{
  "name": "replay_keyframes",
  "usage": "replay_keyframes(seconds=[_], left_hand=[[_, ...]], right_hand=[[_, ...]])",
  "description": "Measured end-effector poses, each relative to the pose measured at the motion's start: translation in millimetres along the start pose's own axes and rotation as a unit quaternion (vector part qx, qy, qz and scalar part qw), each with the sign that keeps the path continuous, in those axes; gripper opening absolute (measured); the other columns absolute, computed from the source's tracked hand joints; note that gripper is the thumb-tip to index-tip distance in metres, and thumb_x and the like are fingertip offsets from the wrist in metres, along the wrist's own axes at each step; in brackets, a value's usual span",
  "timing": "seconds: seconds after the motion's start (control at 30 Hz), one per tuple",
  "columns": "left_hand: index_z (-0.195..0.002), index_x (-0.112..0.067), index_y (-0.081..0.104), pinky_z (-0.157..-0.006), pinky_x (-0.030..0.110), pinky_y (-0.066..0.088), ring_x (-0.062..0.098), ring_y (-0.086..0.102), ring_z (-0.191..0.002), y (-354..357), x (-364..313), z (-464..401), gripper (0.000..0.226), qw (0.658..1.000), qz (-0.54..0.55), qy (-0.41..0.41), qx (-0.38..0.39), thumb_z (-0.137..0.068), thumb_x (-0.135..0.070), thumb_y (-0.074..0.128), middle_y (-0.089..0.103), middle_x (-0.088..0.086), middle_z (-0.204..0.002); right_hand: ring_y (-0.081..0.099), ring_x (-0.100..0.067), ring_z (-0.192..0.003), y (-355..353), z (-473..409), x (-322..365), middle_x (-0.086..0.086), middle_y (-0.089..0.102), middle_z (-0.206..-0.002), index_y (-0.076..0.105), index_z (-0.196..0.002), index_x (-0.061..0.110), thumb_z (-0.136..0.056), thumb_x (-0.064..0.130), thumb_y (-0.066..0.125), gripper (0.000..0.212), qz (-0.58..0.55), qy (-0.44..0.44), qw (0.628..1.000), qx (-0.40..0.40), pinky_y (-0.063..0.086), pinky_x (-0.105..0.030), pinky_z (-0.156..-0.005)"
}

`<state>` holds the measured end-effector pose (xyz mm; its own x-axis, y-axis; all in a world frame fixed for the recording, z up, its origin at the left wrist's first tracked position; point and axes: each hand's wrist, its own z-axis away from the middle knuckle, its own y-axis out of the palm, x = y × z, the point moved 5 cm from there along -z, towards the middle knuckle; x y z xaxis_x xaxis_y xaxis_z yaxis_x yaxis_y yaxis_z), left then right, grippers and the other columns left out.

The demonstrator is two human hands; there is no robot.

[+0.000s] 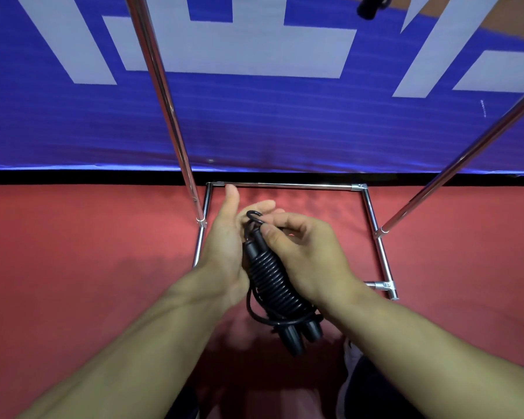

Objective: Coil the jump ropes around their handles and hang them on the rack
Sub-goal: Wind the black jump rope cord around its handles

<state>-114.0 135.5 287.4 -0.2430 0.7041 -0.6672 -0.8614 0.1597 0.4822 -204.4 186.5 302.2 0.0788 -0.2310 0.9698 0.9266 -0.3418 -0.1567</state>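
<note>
A black jump rope (270,279) is wound in tight coils around its two black handles, whose ends stick out below at the bottom. My left hand (227,240) cradles the bundle from the left, thumb pointing up and fingers behind it. My right hand (303,246) pinches the rope's small end loop at the top of the bundle. A loose turn of rope hangs around the lower part. The chrome rack (161,95) stands just beyond my hands, with its base frame on the floor.
The rack's second upright (454,167) slants up at the right. Its square base (288,185) lies on the red floor. A blue and white banner (254,122) covers the wall behind. Another black object (369,6) hangs at the top edge.
</note>
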Motion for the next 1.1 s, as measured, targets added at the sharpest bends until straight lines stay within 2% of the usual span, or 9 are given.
replay_keyframes(seconds=[0.13,0.3,0.47,0.57,0.6,0.7,0.83,0.9,1.1], left_hand=[[-0.119,-0.009,0.069,-0.101,0.046,0.051,0.031,0.068,-0.111,9,16,12,0.073,0.993,-0.033,-0.059,0.093,-0.085,-0.069,0.045,0.071,0.015,-0.119],[-0.116,-0.011,0.069,-0.090,0.047,0.057,0.032,0.071,-0.101,13,34,10,0.055,0.995,-0.007,-0.039,0.090,-0.080,-0.052,0.062,0.072,0.014,-0.109],[-0.114,-0.014,0.068,-0.076,0.035,0.059,0.025,0.070,-0.097,15,26,6,0.033,0.997,-0.010,0.005,0.080,-0.093,-0.037,0.056,0.072,0.010,-0.111],[-0.128,-0.012,0.062,-0.083,0.044,0.056,0.033,0.064,-0.099,16,19,5,0.051,0.995,0.015,0.012,0.095,-0.084,-0.039,0.060,0.067,0.019,-0.120],[-0.127,-0.015,0.063,-0.080,0.046,0.056,0.032,0.068,-0.092,17,17,5,0.052,0.994,0.017,0.001,0.107,-0.083,-0.041,0.060,0.068,0.016,-0.119],[-0.098,-0.020,0.078,-0.075,0.040,0.055,0.019,0.067,-0.065,18,17,9,0.033,0.989,0.002,-0.045,0.138,-0.086,-0.045,0.059,0.072,0.004,-0.093],[-0.080,-0.012,0.069,-0.060,0.034,0.056,0.017,0.060,-0.054,16,16,11,0.030,0.990,0.046,-0.065,0.115,-0.073,-0.040,0.064,0.060,0.004,-0.069],[-0.076,-0.012,0.068,-0.060,0.037,0.058,0.017,0.059,-0.053,15,14,10,0.025,0.990,0.069,-0.044,0.117,-0.073,-0.037,0.064,0.059,0.003,-0.075],[-0.121,-0.023,0.067,-0.061,0.038,0.058,0.020,0.059,-0.054,21,11,11,0.044,0.990,0.003,-0.006,0.138,-0.079,-0.036,0.063,0.062,0.002,-0.080]], right_hand=[[0.066,-0.011,-0.069,-8,-3,5,-0.011,0.075,-0.085,0.073,-0.095,0.013,-0.095,0.007,0.062,0.012,-0.078,0.015,0.995,-0.064,0.055,-0.026,-0.066],[0.067,-0.009,-0.074,-9,0,4,0.000,0.075,-0.087,0.072,-0.089,0.023,-0.093,0.013,0.065,0.013,-0.036,-0.010,0.995,-0.097,0.053,-0.025,-0.071],[0.041,-0.011,-0.113,-18,7,16,0.010,0.045,-0.120,0.065,-0.091,0.037,-0.097,0.024,0.060,0.015,0.142,-0.042,0.977,-0.157,0.021,0.007,-0.082],[0.057,-0.017,-0.110,-15,3,16,0.009,0.060,-0.114,0.066,-0.092,0.033,-0.096,0.029,0.054,0.013,0.082,-0.060,0.987,-0.125,0.038,-0.019,-0.103],[0.064,-0.015,-0.098,-16,2,16,0.007,0.065,-0.105,0.066,-0.095,0.030,-0.097,0.030,0.052,0.014,0.024,-0.048,0.992,-0.111,0.049,-0.031,-0.094],[0.056,0.000,-0.059,-23,1,18,0.001,0.060,-0.078,0.064,-0.105,0.013,-0.103,0.020,0.049,0.017,-0.139,0.022,0.987,-0.081,0.047,-0.013,-0.053],[0.057,-0.010,-0.095,-26,-8,16,0.006,0.074,-0.104,0.058,-0.091,0.023,-0.105,0.014,0.041,0.023,-0.268,0.065,0.959,-0.065,0.040,-0.026,-0.084],[0.059,-0.009,-0.090,-33,-16,19,0.007,0.075,-0.095,0.054,-0.087,0.024,-0.104,0.011,0.041,0.025,-0.312,0.066,0.944,-0.087,0.039,-0.029,-0.084],[0.063,-0.013,-0.074,-53,-24,28,0.002,0.063,-0.078,0.058,-0.090,0.016,-0.101,0.005,0.047,0.019,-0.377,0.043,0.922,-0.078,0.054,-0.023,-0.069]])
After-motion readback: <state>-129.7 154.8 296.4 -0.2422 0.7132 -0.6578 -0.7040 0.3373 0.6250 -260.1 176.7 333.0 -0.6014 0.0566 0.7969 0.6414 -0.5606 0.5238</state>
